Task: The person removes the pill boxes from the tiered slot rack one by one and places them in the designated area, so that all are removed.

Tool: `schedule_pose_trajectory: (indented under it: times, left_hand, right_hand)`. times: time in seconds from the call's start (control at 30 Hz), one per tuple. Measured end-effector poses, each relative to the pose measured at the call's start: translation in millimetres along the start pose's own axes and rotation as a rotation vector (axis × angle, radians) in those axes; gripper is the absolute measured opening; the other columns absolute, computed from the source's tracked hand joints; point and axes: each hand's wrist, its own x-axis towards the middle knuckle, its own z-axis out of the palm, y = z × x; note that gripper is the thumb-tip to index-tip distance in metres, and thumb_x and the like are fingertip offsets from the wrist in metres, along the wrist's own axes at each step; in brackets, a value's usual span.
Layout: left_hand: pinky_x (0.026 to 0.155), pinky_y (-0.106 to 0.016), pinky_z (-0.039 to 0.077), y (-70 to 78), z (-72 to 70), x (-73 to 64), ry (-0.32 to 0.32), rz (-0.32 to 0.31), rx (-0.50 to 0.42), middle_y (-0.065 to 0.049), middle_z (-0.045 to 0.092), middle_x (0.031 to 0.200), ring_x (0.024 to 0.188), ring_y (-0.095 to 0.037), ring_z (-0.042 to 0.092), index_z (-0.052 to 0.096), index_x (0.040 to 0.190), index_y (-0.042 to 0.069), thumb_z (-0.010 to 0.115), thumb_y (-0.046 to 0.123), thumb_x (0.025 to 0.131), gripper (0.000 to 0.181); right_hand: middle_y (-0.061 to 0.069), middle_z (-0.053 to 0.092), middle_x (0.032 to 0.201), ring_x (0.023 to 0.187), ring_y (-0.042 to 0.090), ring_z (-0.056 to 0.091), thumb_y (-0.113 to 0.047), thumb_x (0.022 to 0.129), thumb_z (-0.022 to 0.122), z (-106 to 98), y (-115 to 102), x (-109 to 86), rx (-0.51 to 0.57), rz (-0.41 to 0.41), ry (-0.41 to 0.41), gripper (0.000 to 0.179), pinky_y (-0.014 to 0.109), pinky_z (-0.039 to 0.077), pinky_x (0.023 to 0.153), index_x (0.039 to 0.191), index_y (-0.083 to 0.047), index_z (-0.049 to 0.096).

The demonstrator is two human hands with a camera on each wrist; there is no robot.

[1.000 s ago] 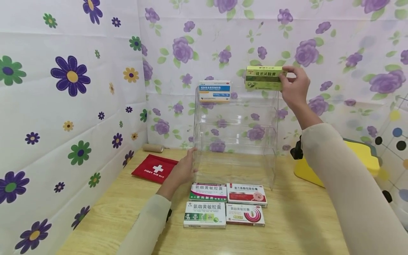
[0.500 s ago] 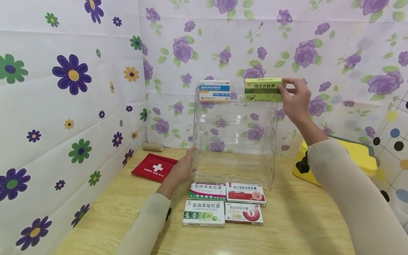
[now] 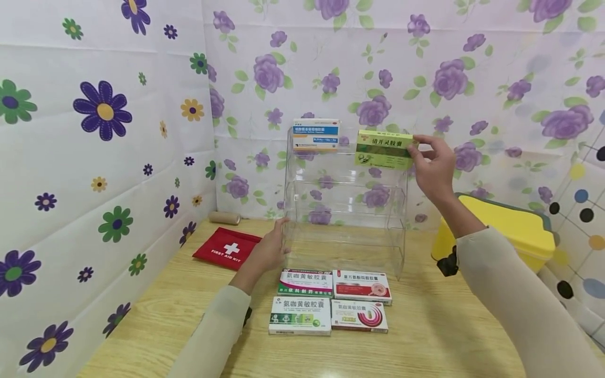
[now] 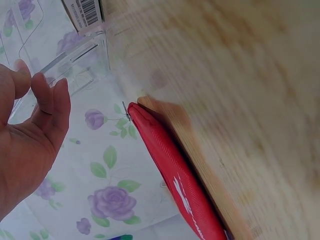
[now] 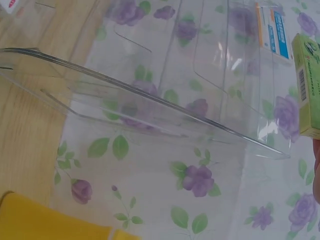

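My right hand pinches the right end of a green medicine box, which overlaps the top tier of a clear display rack in the head view. At the right wrist view's edge, the green box shows beside the rack. My left hand grips the rack's lower left side; its thumb and curved fingers are at the clear panel in the left wrist view. A blue-and-white medicine box stands on the top tier, to the left.
Several medicine boxes lie flat before the rack, including a green-and-white one and a red-and-white one. A red first aid pouch lies left, near a brown roll. A yellow bin stands right. Patterned walls enclose the table.
My right hand has lowered the green box from above the rack to the top tier's height, tilting it slightly. My left hand has stayed at the rack's side.
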Motion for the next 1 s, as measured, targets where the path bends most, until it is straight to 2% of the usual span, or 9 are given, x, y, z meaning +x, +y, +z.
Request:
schedule_pose_trajectory:
  times: [0.27,0.47,0.63,0.77,0.87,1.0]
  left_hand:
    - [0.066,-0.035,0.052,0.4,-1.2,-1.4,-0.004,-0.002,0.002,-0.017,0.063,0.105,0.082,-0.024,0.059,0.014,0.151,0.024,0.073,0.006,0.089,0.088]
    - [0.062,-0.034,0.050,1.4,-2.2,-2.7,-0.011,-0.016,-0.010,-0.018,0.063,0.110,0.080,-0.024,0.058,0.014,0.152,0.024,0.073,0.005,0.089,0.088]
    - [0.065,-0.034,0.051,2.2,-0.6,-2.1,-0.012,-0.016,-0.011,-0.019,0.062,0.115,0.083,-0.024,0.059,0.014,0.151,0.025,0.073,0.005,0.089,0.088]
    - [0.065,-0.034,0.052,2.2,0.6,-0.6,-0.010,0.000,-0.011,-0.017,0.063,0.109,0.081,-0.024,0.058,0.014,0.150,0.025,0.073,0.005,0.088,0.088]
    - [0.073,-0.039,0.056,2.7,0.2,-1.6,-0.012,-0.004,-0.017,-0.017,0.062,0.110,0.087,-0.026,0.061,0.014,0.150,0.025,0.073,0.006,0.089,0.087]
    - [0.080,-0.043,0.056,2.3,0.8,-3.0,-0.008,-0.012,-0.031,-0.019,0.062,0.115,0.094,-0.027,0.062,0.014,0.151,0.026,0.072,0.005,0.090,0.087]
  right_hand:
    - [0.007,0.066,0.114,0.078,-0.005,0.062,-0.019,0.095,0.069,-1,4,-23.1,0.000,-0.023,-0.027,0.028,0.013,0.046,0.060,0.120,-0.007,0.070]
    - [0.009,0.066,0.109,0.076,-0.005,0.060,-0.017,0.094,0.069,-7,8,-38.7,-0.026,-0.042,-0.055,0.027,0.011,0.047,0.062,0.118,-0.005,0.070]
    - [0.009,0.067,0.110,0.075,-0.004,0.062,-0.014,0.094,0.069,-16,12,-49.9,-0.018,-0.036,-0.087,0.026,0.011,0.048,0.058,0.118,-0.005,0.070]
    - [0.012,0.067,0.111,0.074,-0.001,0.063,-0.010,0.094,0.069,-23,12,-60.5,-0.016,-0.014,-0.118,0.025,0.010,0.046,0.055,0.118,-0.003,0.069]
    - [0.017,0.066,0.110,0.073,0.001,0.064,-0.003,0.092,0.068,-27,0,-69.9,-0.018,-0.015,-0.133,0.024,0.009,0.045,0.055,0.116,0.002,0.068]
    - [0.019,0.068,0.109,0.072,-0.003,0.063,-0.001,0.091,0.069,-30,6,-77.8,-0.022,-0.031,-0.145,0.024,0.008,0.046,0.055,0.115,0.004,0.068]
